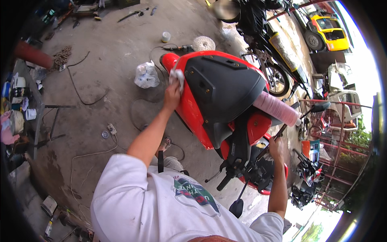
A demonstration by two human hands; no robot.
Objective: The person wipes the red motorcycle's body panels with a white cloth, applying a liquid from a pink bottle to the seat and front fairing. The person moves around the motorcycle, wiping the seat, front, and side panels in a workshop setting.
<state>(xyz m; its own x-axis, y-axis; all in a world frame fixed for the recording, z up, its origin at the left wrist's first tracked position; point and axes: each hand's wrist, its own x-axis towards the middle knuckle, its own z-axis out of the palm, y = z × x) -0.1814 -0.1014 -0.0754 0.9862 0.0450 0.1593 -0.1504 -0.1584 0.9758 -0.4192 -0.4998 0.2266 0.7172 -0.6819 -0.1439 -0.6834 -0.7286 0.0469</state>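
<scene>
My left hand (172, 96) presses a crumpled white cloth (177, 79) against the red rim of the red and black scooter bodywork (223, 81). My right hand (276, 148) is closed around the scooter's handlebar (262, 154) on the right side. A pink plastic bottle (276, 109) lies on the bodywork between the dark panel and the rear-view mirror (320, 106). A second mirror (236, 208) is near my shirt. Just left of the bodywork, a clear plastic bag (147, 75) with things in it rests on the floor.
A power tool (183, 47) with a white fluffy pad (204, 44) lies beyond the scooter. Cables (93, 155) cross the floor on the left, near a cluttered metal table (36, 106). A white tub (166, 37) stands farther off. Another motorcycle (273, 75) is at the right.
</scene>
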